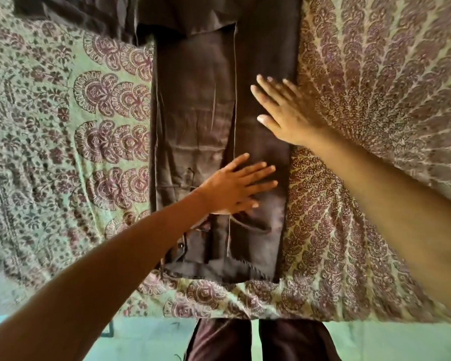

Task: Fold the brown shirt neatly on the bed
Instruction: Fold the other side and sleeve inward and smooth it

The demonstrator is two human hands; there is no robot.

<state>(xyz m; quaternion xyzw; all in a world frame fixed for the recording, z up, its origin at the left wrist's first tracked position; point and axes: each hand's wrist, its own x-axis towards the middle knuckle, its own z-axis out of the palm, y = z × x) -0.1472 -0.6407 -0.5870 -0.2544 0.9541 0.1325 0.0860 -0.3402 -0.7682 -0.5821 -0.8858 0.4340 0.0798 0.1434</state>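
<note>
Left forearm [102, 277] up front; left hand [235, 187] & right hand [284, 113] flat, fingers straight, on brown shirt [193, 113], folded narrow on bed [63, 126].

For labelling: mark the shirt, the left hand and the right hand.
shirt [193, 113], head view, on its folded fabric, mid-length.
left hand [232, 188], head view, on the back of the hand.
right hand [287, 113], head view, on the back of the hand.

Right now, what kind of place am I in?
Probably a bedroom: the brown shirt lies folded into a long strip on a bed with a printed bedspread, its edge dropping to a greenish floor.
</note>
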